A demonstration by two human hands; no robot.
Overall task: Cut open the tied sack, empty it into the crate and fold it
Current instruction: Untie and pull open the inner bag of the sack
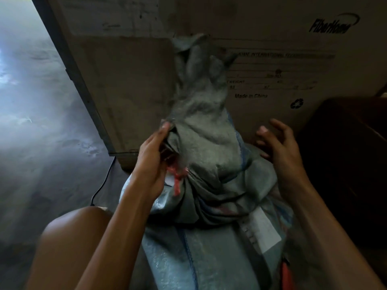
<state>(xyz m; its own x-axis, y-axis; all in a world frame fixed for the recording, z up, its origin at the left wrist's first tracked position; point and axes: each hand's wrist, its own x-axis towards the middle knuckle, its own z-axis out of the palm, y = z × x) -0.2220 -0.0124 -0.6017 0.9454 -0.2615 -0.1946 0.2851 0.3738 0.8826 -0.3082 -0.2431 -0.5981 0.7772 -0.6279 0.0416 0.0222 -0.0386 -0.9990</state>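
A grey-blue woven sack (211,208) stands between my knees, its neck gathered and twisted upward. A red tie (177,181) binds the neck on its left side. My left hand (151,162) presses against the neck just above the tie and holds a small dark object; I cannot tell what it is. My right hand (278,147) hovers to the right of the neck with fingers spread, holding nothing. A white label (265,231) is stuck on the sack's right flank. No crate is in view.
Large cardboard boxes (272,65) stand right behind the sack. A dark piece of furniture (345,164) is at the right. Bare concrete floor (37,122) stretches to the left, with a black cable (102,185) lying on it. My bare knee (69,243) is at lower left.
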